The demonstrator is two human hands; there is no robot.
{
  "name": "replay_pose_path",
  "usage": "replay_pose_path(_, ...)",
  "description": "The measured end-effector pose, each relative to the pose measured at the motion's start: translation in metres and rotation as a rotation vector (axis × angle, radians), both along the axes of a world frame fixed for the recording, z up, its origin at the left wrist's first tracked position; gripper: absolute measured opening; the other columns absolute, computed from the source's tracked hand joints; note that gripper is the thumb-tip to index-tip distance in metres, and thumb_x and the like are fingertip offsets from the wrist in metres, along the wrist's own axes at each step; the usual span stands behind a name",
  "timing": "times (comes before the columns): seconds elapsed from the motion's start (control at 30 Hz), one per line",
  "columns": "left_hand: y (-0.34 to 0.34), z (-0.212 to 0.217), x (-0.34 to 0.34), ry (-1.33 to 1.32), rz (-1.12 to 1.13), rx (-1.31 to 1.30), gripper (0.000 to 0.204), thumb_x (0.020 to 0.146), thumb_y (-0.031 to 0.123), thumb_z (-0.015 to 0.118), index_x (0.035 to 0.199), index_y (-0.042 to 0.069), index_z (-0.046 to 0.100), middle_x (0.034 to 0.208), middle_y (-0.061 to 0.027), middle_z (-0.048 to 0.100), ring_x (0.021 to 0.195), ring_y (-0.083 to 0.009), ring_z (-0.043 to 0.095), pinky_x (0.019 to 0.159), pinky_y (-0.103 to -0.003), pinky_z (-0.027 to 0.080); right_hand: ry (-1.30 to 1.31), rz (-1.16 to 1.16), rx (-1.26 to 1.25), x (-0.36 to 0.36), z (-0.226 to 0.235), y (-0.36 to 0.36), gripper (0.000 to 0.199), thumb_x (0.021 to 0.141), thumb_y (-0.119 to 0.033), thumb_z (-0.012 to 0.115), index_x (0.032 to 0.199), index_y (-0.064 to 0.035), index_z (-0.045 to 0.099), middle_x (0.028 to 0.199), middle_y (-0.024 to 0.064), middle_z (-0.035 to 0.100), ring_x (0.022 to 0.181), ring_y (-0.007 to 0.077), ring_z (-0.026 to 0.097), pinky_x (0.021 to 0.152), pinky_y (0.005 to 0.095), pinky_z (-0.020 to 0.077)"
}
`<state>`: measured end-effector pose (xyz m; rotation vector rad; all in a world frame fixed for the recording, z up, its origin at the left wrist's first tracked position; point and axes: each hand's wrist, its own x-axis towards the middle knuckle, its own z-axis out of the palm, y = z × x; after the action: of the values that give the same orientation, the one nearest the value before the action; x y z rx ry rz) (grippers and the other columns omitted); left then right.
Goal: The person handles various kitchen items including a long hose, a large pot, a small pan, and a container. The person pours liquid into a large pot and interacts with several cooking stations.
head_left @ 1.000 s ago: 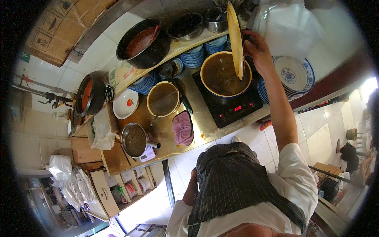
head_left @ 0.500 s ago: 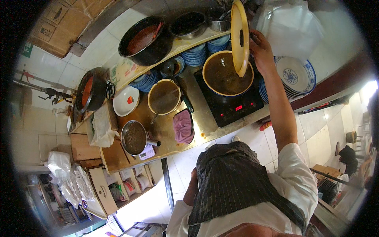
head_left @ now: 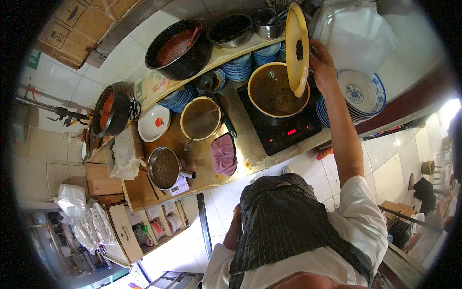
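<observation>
My right hand (head_left: 323, 67) is closed on the far side of a yellow pot lid (head_left: 299, 72), which stands tilted on edge above the right side of a yellow-rimmed pot (head_left: 274, 91). Brown liquid fills that pot, which sits on a black induction cooker (head_left: 293, 137) with a lit red display. The lid hides my grip in part. Low beside the dark striped apron (head_left: 284, 216) hangs my left hand (head_left: 236, 219); its fingers are mostly hidden by the apron.
Stacked blue-patterned bowls (head_left: 358, 94) stand right of the cooker. Left of it are a bowl of brown liquid (head_left: 199, 118), a folded purple cloth (head_left: 224, 154) and a saucepan (head_left: 163, 167) on a scale (head_left: 180, 185). A shelf (head_left: 226, 50) behind carries a black pot of red sauce (head_left: 175, 50).
My right hand and the lid have shifted slightly to the right, showing a bit more of the pot. My left hand has stayed in place.
</observation>
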<state>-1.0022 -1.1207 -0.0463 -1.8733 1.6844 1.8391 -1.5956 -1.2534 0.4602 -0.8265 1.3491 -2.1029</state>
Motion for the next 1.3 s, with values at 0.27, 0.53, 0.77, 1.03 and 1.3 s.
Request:
replay_pose_path(0.27,-0.001,0.000,0.000,-0.011,-0.010,-0.007,0.042,0.081,0.038,0.053,0.109,0.006,0.057,0.110,-0.0186,0.059,0.103,-0.0339,0.055,0.084,-0.040,0.044,0.142,0.098,0.050,-0.006,-0.007,-0.007,0.028,0.087,-0.005,0.052,0.115,-0.0044,0.050,0.100,0.0089,0.058,0.085,0.0175,0.057,0.070,0.0290,0.0475)
replay_pose_path(0.53,0.000,-0.001,-0.001,-0.019,-0.014,-0.011,0.043,0.081,0.038,0.053,0.109,0.006,0.057,0.110,-0.0186,0.059,0.103,-0.0339,0.055,0.084,-0.040,0.044,0.780,-0.087,0.312,-0.002,-0.018,-0.017,0.033,0.080,-0.012,0.059,0.112,-0.0114,0.053,0.106,0.0160,0.057,0.094,0.0281,0.058,0.083,0.0364,0.0438)
replay_pose_path(0.77,0.001,-0.003,-0.001,-0.025,-0.008,-0.016,0.043,0.081,0.039,0.053,0.109,0.007,0.057,0.110,-0.0185,0.059,0.103,-0.0339,0.055,0.084,-0.041,0.044,1.184,-0.065,0.562,0.014,-0.052,-0.027,0.033,0.079,-0.007,0.058,0.111,-0.0109,0.054,0.105,0.0166,0.055,0.092,0.0325,0.055,0.079,0.0407,0.0441)
replay_pose_path(1.03,0.007,-0.004,0.000,-0.032,0.009,-0.022,0.043,0.081,0.039,0.053,0.109,0.007,0.057,0.110,-0.0185,0.059,0.103,-0.0339,0.055,0.084,-0.041,0.045,1.235,0.009,0.695,0.023,-0.090,-0.036,0.034,0.078,-0.005,0.059,0.110,-0.0125,0.054,0.103,0.0114,0.052,0.096,0.0307,0.053,0.079,0.0401,0.0450)
replay_pose_path(1.3,0.010,-0.003,-0.001,-0.044,-0.006,-0.022,0.044,0.081,0.040,0.053,0.109,0.007,0.057,0.111,-0.0184,0.059,0.103,-0.0339,0.055,0.084,-0.041,0.045,1.186,0.043,0.794,0.019,-0.097,-0.037,0.035,0.077,-0.004,0.058,0.111,-0.0111,0.054,0.105,0.0118,0.052,0.099,0.0304,0.052,0.083,0.0393,0.0441)
